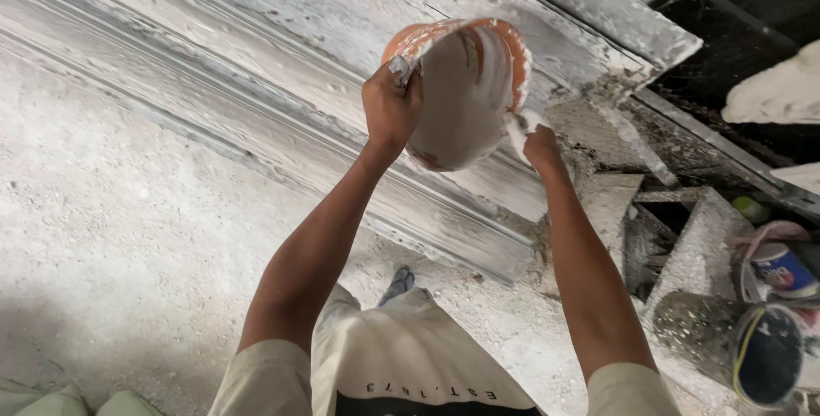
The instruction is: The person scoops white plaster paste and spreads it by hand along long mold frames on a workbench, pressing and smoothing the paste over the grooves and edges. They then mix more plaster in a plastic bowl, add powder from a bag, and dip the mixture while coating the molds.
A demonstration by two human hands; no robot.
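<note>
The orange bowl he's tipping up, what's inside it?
The orange bowl is coated inside with wet white plaster. The left hand grips its rim and the right hand is at its lower edge. The right fingertips and the bowl's bottom are hidden by plaster.

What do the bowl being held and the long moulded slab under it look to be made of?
Bowl: probably flexible plastic or rubber, orange where the rim shows, coated in wet white paste; the left hand grips its rim, the right hand its lower edge.
Moulded slab: apparently cast plaster or cement, matte, chalky grey-white, with ridged profile lines and crumbly edges.
</note>
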